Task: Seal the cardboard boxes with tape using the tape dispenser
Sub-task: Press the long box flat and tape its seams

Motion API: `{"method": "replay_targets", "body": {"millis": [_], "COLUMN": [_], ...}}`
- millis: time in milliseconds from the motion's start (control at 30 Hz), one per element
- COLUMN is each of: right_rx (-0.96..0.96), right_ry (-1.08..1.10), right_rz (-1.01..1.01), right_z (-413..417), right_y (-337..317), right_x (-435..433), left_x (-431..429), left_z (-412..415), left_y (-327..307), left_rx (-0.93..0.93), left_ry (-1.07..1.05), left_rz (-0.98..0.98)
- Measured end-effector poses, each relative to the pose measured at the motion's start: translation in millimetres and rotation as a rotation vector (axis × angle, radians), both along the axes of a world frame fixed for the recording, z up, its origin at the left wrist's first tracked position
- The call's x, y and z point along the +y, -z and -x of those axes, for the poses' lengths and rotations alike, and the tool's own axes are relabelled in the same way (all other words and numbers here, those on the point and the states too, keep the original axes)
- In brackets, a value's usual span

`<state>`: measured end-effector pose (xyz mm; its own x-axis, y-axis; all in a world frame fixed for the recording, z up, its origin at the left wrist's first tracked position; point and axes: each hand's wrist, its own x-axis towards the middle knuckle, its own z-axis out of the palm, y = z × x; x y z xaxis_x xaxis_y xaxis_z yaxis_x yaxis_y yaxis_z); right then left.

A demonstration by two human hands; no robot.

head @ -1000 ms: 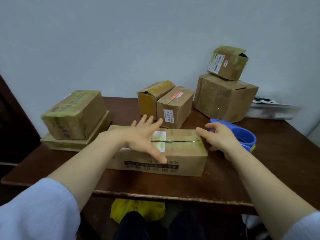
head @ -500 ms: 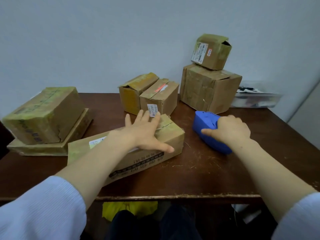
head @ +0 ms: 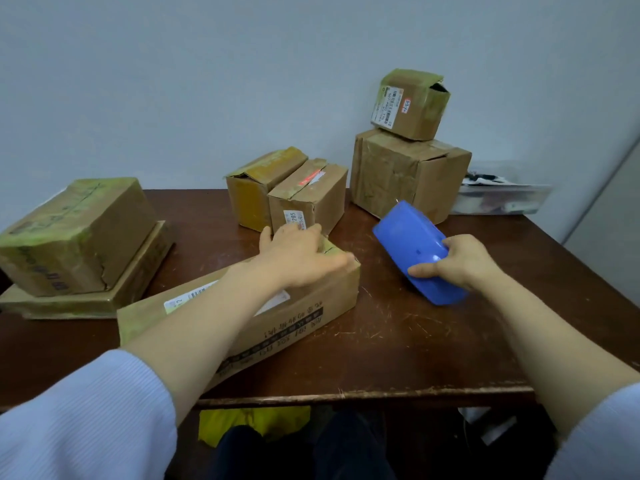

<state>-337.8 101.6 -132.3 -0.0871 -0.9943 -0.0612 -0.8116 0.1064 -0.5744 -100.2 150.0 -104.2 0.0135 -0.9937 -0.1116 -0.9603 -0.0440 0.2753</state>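
A long flat cardboard box [head: 304, 320] lies at an angle on the brown table [head: 433, 341], its near end reaching the front edge. My left hand [head: 301, 254] rests flat on the box's far end, fingers spread over the top seam. My right hand [head: 457, 261] grips a blue tape dispenser [head: 412, 247] and holds it tilted above the table, to the right of the box's far corner. No tape strip shows between dispenser and box.
Two small boxes [head: 294, 192] stand side by side behind the long box. A large box [head: 408, 174] with a small labelled box [head: 408, 102] on top sits at the back right. At the left, a box [head: 76, 233] lies on a flat one. A clear tray [head: 502, 199] sits far right.
The long box has swung round so its far end points away from me. My right hand took hold of the blue dispenser and lifted it off the table. My left hand stayed on the box.
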Motion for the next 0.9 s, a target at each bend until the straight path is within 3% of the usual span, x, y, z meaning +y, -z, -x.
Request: {"method": "replay_targets", "body": {"millis": [133,200,267,600,800,900], "right_rx": [-0.768,-1.013,-1.145,-1.118,-1.071,-0.974], "right_ry": [-0.043,-0.127,-0.166,-0.224,-0.282,-0.285], "right_rz": [-0.059,-0.118,-0.133,-0.225,-0.287,-0.256], "right_z": [12,16,15,3,-4,-9], "right_y": [-23,-32,-39,-52,-58,-62], "right_x": [25,36,46,60,61,63], "left_x": [-8,-8,-6,-10,-21,-27], "left_z": [13,21,28,38,35,26], "left_y": [-15,-24,-31,-41,-31,-29], "left_rx": [0.723,1.028,1.205,1.333,1.358,1.228], "left_ry": [-0.205,-0.324,-0.371,-0.372,-0.353,-0.324], "left_rz": [0.127,0.016,-0.108,-0.23,-0.19,-0.085]}}
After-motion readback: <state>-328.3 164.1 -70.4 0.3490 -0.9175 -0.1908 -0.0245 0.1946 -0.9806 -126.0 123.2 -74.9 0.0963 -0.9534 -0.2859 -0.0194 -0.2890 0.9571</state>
